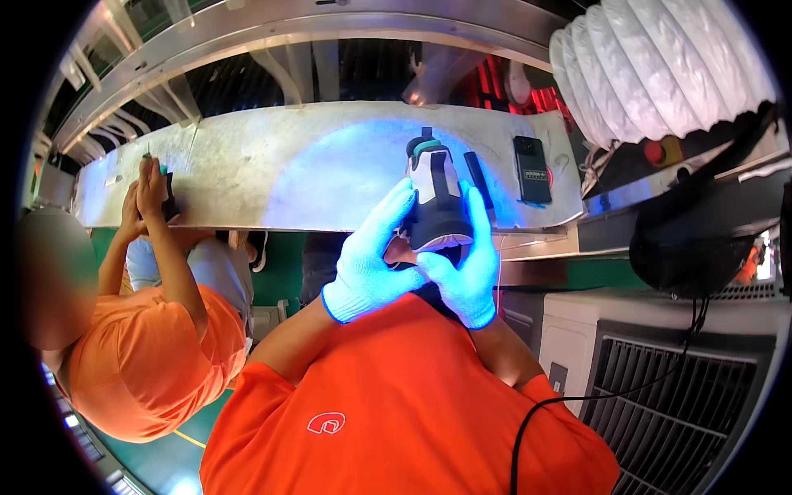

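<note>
Item: one shoe [437, 194], black with pale grey panels and a teal collar, a pull tab at its twelve o'clock end; a pale rim, seemingly the toe, at six, toward the wearer. Location: raised in both hands at the near edge of the surface [239, 165], in line with a blue-white pool of light [330, 169]. Left hand [371, 260]: pale knit glove, blue cuff, at the shoe's seven to nine o'clock; fingers curled along that flank, gripping the shoe. Right hand [469, 268]: matching glove, at three to five o'clock; fingers gripping the opposite flank, some tips hidden. Step in hand, as judged: a two-handed hold of the shoe in the light, none of it set down. Next move, as judged: any turning or lowering calls for even pressure from both sides, with the collar left uncrushed. Adjacent: a dark bar [478, 180], just beside the shoe at two o'clock, function unclear; a dark phone-like device [533, 170], farther out at three; a white corrugated duct [660, 70], well apart at two. Also present: a co-worker [157, 355] at nine o'clock, bare hands [148, 198] at a dark object [170, 200], partly hidden.
</note>
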Motion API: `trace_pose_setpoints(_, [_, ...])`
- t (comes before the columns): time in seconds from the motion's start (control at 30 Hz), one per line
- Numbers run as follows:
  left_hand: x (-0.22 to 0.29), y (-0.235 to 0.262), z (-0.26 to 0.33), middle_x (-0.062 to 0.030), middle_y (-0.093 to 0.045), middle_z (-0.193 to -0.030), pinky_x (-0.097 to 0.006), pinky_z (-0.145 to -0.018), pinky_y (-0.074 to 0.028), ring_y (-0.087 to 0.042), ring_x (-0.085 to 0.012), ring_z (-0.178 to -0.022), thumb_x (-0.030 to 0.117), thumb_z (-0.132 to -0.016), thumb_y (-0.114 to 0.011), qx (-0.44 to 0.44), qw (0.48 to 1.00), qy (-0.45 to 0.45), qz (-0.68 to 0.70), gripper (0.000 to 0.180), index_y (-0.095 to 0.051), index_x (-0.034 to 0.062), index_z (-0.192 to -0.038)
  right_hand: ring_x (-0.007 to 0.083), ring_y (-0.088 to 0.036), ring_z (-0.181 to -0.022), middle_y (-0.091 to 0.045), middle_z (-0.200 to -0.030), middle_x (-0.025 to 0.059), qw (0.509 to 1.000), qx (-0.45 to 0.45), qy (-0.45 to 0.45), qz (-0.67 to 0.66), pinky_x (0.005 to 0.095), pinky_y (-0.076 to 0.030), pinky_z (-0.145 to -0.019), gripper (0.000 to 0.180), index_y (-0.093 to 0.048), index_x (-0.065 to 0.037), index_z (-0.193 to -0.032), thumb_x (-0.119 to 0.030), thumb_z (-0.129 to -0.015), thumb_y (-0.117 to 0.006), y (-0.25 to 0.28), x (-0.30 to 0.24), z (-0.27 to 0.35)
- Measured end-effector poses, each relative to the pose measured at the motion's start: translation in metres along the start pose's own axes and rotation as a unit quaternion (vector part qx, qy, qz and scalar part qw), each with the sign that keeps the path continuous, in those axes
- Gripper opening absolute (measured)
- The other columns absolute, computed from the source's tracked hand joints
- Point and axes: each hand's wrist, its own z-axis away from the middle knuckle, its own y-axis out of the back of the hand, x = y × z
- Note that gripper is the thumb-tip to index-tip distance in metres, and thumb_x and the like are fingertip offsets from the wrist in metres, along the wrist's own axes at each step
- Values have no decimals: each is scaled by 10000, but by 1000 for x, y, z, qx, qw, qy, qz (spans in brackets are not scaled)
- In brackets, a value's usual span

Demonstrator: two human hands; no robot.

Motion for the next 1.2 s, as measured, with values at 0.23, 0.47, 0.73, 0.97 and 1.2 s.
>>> trace_pose_setpoints(0.23, [-10,-7,8,-256,-636,-1613,-455,-1182,-571,-667,-385,-1465,65,-832,-976,1,1000,-10,-25,842,-613,-6,-1589,350,-733,-1344,-651,-1554,279,997,40,19,57,429,-613,-1092,1195,-311,48,-1758,-361,-866,-991,-6,-4,22])
trace_pose_setpoints(0.47, [-9,2,9,-247,-663,-1587,-460,-1159,-589,-685,-386,-1442,89,-875,-939,-8,999,-18,-33,757,-642,10,-1567,418,-715,-1377,-599,-1602,311,992,63,52,98,474,-626,-1089,1197,-355,62,-1722,-345,-824,-1033,-21,1,30])
trace_pose_setpoints(0.73, [5,18,11,-262,-625,-1613,-466,-1164,-591,-673,-403,-1449,113,-841,-980,-29,996,29,-74,943,-530,5,-1662,391,-661,-1436,-555,-1653,280,986,41,49,151,456,-555,-1181,1131,-358,42,-1740,-329,-870,-979,-25,-13,29])
trace_pose_setpoints(0.97, [20,50,8,-298,-374,-1782,-453,-1060,-646,-665,-423,-1440,11,-784,-980,-89,989,99,-71,1441,4,85,-1833,356,-682,-1344,-651,-1550,231,976,78,106,171,469,-551,-1141,903,-509,57,-1634,-457,-988,-876,24,40,-31])
trace_pose_setpoints(1.2, [25,71,11,-310,-336,-1778,-462,-1117,-616,-618,-421,-1489,23,-807,-966,-61,980,163,-96,1513,158,125,-1815,412,-679,-1269,-686,-1444,233,826,-6,-45,562,551,-553,-1080,866,-516,-61,-1658,-408,-947,-867,67,137,-93])
